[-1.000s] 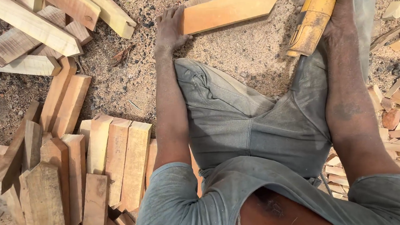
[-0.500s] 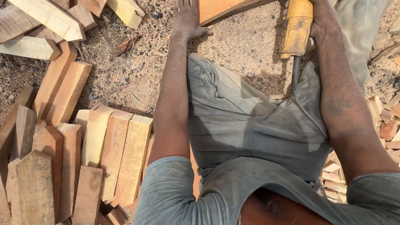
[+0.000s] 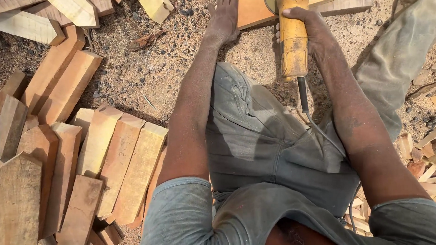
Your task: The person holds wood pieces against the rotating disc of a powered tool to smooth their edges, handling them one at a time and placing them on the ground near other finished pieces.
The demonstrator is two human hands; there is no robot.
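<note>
My left hand lies flat, fingers spread, on the near end of the wooden plank, which runs crosswise on the sandy ground; my right hand is clamped round the yellow grinder, its disc on the plank beside

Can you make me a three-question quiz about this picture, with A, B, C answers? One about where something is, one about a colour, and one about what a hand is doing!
1. Where is the big pile of wooden pieces?
A. on the person's left
B. on their lap
C. on a table

2. What colour is the power tool?
A. blue
B. yellow
C. red

3. What is the left hand doing?
A. waving
B. holding a cup
C. pressing on the board

Answers: 1 A, the pile lies on the ground left of the legs. 2 B, its body is yellow. 3 C, it lies flat on the board's end while the right hand grips the tool.
</note>
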